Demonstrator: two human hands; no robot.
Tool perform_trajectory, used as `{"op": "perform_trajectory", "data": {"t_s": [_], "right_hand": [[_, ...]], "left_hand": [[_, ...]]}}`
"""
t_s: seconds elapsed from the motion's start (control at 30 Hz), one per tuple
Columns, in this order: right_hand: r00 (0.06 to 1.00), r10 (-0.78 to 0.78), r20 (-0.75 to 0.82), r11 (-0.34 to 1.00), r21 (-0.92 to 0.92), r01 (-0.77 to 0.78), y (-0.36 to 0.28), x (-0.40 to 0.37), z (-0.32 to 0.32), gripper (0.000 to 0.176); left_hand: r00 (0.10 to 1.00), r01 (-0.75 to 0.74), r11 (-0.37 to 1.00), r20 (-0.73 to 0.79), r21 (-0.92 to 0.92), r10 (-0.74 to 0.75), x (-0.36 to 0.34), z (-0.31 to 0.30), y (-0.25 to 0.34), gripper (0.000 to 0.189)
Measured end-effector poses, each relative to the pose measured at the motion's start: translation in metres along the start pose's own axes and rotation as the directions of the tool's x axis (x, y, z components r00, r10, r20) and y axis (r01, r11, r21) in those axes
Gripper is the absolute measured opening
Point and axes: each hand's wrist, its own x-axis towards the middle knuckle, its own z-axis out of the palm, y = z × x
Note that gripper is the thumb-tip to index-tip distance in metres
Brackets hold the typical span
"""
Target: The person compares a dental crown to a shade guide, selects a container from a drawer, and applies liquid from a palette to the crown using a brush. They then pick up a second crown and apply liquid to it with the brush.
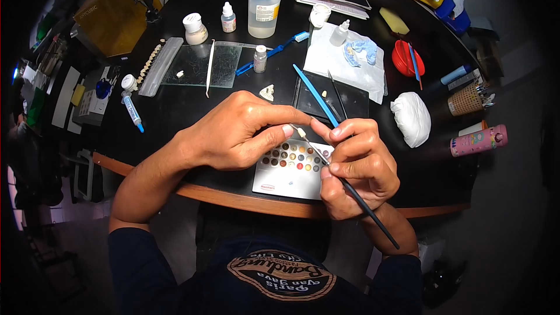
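My right hand [364, 169] is closed around a slim black-handled tool [368, 213]. A small cream tooth crown [301, 132] sits at the tool's thin metal end. A blue-handled brush [313, 90] and a thin dark stick-like tool [336, 90] also rise from between the fingers of this hand. From the left, my left hand [233, 131] reaches over with its index finger stretched out to my right fingers. Its thumb tip is close beside the crown, and its other fingers are curled. Below both hands lies a white palette [280, 184] with several coloured round wells, partly covered.
Behind the hands are a glass slab [195, 61], a big clear bottle [264, 14], a blue toothbrush [280, 49] and a small vial [260, 61]. To the right are a white tissue [318, 52], a red bowl [402, 58], a white bundle [411, 119] and a pink bottle [479, 140].
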Motion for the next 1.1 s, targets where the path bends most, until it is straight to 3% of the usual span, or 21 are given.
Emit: {"op": "perform_trajectory", "data": {"t_s": [0.1, 0.4, 0.5, 0.7, 0.9, 1.0, 1.1], "right_hand": [[0.998, 0.006, -0.070, 1.000, -0.023, -0.008, 0.0022, 0.0029, 0.0039, 0.022], [0.998, 0.016, -0.065, 0.999, -0.042, -0.019, 0.0041, 0.0035, 0.0067, 0.021], [0.999, 0.011, -0.051, 0.999, -0.049, -0.013, 0.0039, 0.0040, 0.0071, 0.020], [0.999, 0.005, -0.035, 0.999, -0.041, -0.006, 0.0034, 0.0044, 0.0065, 0.021], [0.999, 0.002, 0.045, 1.000, 0.017, -0.003, 0.0024, 0.0017, 0.0001, 0.013], [1.000, -0.001, -0.029, 1.000, -0.004, 0.001, 0.0018, 0.0049, 0.0040, 0.021], [0.999, -0.015, -0.040, 1.000, -0.019, 0.014, 0.0040, 0.0024, 0.0034, 0.021]], "left_hand": [[0.999, -0.034, 0.999, -0.031, 0.024, 0.034, -0.0011, 0.0041, -0.0027, 0.035], [1.000, -0.021, 1.000, -0.019, -0.012, 0.021, -0.0013, 0.0043, -0.0017, 0.035], [0.996, -0.031, 0.998, -0.079, -0.049, 0.027, -0.0016, 0.0088, -0.0046, 0.032], [1.000, -0.005, 1.000, 0.003, -0.002, 0.005, -0.0009, 0.0035, -0.0024, 0.035], [1.000, -0.020, 1.000, -0.015, -0.003, 0.020, -0.0017, 0.0054, -0.0056, 0.035], [0.998, -0.047, 0.999, -0.043, -0.007, 0.046, -0.0018, 0.0066, -0.0055, 0.035], [1.000, 0.030, 0.999, -0.003, -0.034, -0.030, -0.0025, 0.0031, -0.0016, 0.034]]}}
